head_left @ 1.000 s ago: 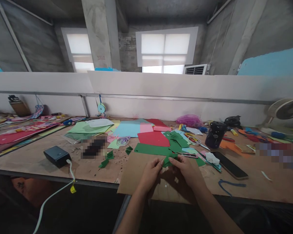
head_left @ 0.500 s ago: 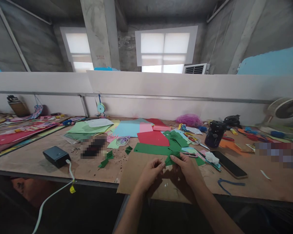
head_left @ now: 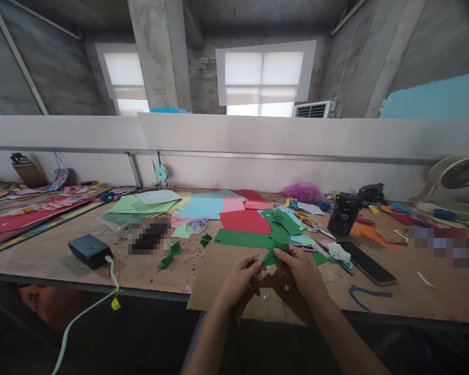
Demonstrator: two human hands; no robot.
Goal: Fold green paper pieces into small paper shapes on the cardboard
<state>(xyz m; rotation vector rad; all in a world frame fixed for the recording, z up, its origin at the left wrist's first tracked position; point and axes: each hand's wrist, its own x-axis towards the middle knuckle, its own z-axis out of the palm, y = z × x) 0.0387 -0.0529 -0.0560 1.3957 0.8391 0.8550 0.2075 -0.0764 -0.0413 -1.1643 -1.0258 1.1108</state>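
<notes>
The right hand [head_left: 301, 264] grips a folded green paper [head_left: 273, 255] between thumb and fingers, the thumb pressed on its upper face. The left hand [head_left: 239, 277] has its thumb and forefinger closed at the paper's left corner; its other fingers curl inward. The paper thus sits between the two sets of fingertips, above a cardboard [head_left: 209, 273] that spreads beneath them.

Just beyond the fingers lies a green strip [head_left: 238, 239], with a red sheet [head_left: 245, 222] past it and a green pile [head_left: 284, 223] beyond the right fingers. Left of the fingers are small green folds [head_left: 175, 248] and, well apart, a black box [head_left: 89, 250]. Right of the fingers rest a tissue [head_left: 339, 252], a phone [head_left: 368, 263] and, farther beyond, a dark cup [head_left: 343, 215].
</notes>
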